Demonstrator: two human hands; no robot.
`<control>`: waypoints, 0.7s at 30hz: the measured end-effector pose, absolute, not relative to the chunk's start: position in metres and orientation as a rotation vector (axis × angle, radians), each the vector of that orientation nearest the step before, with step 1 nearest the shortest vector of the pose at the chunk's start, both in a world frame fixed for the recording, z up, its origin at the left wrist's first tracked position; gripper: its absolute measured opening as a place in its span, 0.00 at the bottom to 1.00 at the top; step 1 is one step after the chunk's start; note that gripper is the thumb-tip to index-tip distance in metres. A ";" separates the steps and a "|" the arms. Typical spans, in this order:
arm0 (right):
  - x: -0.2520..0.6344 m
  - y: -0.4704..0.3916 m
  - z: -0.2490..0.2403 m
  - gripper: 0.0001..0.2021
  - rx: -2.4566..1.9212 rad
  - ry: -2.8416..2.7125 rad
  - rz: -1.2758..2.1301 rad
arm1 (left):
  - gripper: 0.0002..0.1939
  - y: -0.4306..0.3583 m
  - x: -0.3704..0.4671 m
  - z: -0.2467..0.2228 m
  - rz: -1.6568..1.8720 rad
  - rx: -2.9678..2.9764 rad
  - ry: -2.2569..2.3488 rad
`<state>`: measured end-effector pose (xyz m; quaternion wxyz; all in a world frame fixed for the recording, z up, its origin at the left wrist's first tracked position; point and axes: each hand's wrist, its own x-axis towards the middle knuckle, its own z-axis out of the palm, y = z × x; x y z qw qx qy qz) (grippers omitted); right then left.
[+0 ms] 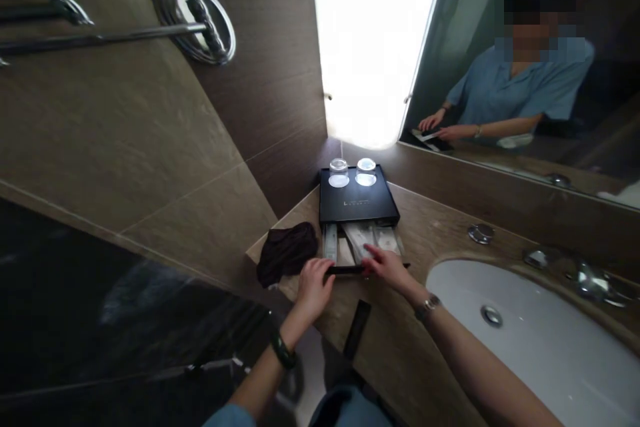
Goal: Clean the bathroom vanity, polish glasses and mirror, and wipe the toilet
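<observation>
A black box [345,200] sits at the back corner of the counter, its shallow drawer [350,269] pulled out toward me. Inside the drawer lie a narrow white packet [331,243], a translucent packet [358,240] and a pale square packet [387,240]. My left hand [314,287] has its fingers closed over the left end of the drawer's front. Over the right part of the drawer is my right hand [389,269], fingers apart, the index finger stretched onto the translucent packet. Its lower fingers are near the drawer front.
Two upturned glasses [339,173] stand on the box. A dark crumpled cloth [286,253] lies left of it, and a black strip-shaped object [357,329] rests nearer me. To the right are a white sink [525,347] and a chrome tap [593,280]. A mirror [470,33] reflects a person.
</observation>
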<state>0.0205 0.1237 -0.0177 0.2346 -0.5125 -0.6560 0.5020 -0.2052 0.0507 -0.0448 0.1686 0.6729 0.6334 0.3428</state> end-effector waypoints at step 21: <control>0.072 0.046 -0.023 0.13 -1.408 -2.009 0.818 | 0.05 0.070 -0.131 -0.054 0.907 0.142 0.830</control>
